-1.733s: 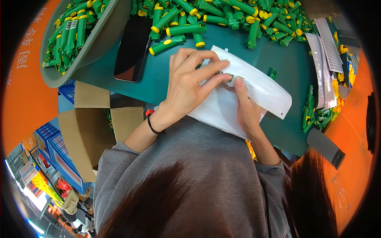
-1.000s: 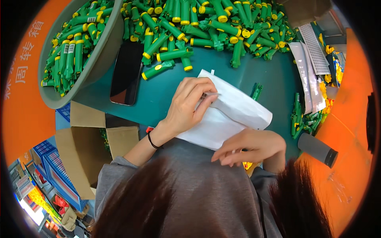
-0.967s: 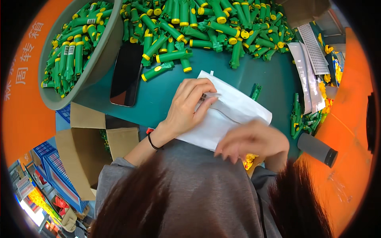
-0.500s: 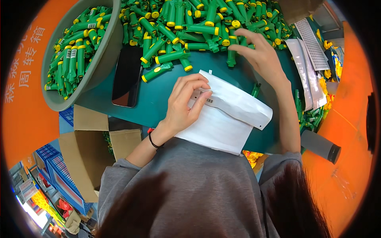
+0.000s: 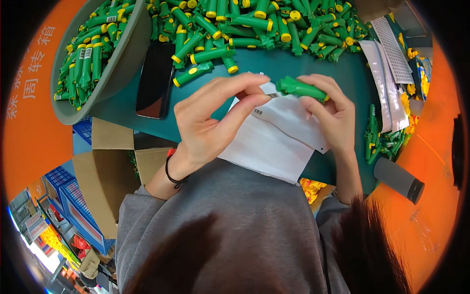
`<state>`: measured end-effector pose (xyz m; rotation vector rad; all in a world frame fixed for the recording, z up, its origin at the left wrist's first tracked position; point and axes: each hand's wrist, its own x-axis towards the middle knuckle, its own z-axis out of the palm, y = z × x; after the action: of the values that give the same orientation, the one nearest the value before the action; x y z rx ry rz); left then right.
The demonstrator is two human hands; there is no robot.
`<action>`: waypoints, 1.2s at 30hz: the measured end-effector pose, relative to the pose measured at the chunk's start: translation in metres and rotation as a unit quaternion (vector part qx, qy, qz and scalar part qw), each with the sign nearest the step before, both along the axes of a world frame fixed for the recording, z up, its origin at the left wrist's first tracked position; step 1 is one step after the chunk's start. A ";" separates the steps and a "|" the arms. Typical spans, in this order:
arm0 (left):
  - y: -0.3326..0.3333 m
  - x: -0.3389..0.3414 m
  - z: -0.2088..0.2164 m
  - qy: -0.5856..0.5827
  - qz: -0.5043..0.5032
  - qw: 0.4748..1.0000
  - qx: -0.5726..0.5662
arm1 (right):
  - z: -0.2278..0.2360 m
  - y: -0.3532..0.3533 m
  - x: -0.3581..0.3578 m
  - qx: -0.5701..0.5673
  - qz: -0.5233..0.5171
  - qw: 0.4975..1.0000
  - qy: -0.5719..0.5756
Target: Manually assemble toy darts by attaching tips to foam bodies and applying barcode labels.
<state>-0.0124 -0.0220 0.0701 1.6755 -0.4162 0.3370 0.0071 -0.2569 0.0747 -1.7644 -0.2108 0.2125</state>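
In my right hand (image 5: 333, 105) is a green-wrapped tube (image 5: 299, 88) with a yellow end, its twisted wrapper end toward the left. My left hand (image 5: 210, 117) has thumb and forefinger pinched together close to that wrapper end. Whatever lies between those fingertips is too small to name; a whitish bit shows just beside them. Below both hands are white sheets (image 5: 269, 142), the upper one with a small barcode label near its edge. Many similar tubes (image 5: 254, 24) lie heaped along the far side of the green table (image 5: 338, 71).
A grey-green basin (image 5: 73, 115) of labelled tubes stands at left. Beside it lies a black phone (image 5: 154, 81). Below is an open cardboard box (image 5: 105, 181). On the right are white packets (image 5: 384, 88), more tubes (image 5: 387, 144) and a grey cylinder (image 5: 397, 180).
My right hand has come back from the heap with a tube and brought it over the sheets. My left hand has lifted off the sheet's edge, fingers still pinched.
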 end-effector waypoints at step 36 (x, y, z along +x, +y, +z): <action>-0.031 0.017 0.018 0.090 -0.144 0.968 0.183 | -0.040 0.003 -0.036 0.157 -0.047 0.981 -0.101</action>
<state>0.0042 -0.0534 0.0876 1.9520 -0.6033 -0.1146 -0.0290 -0.2534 0.0343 -1.4763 -0.2904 -0.0666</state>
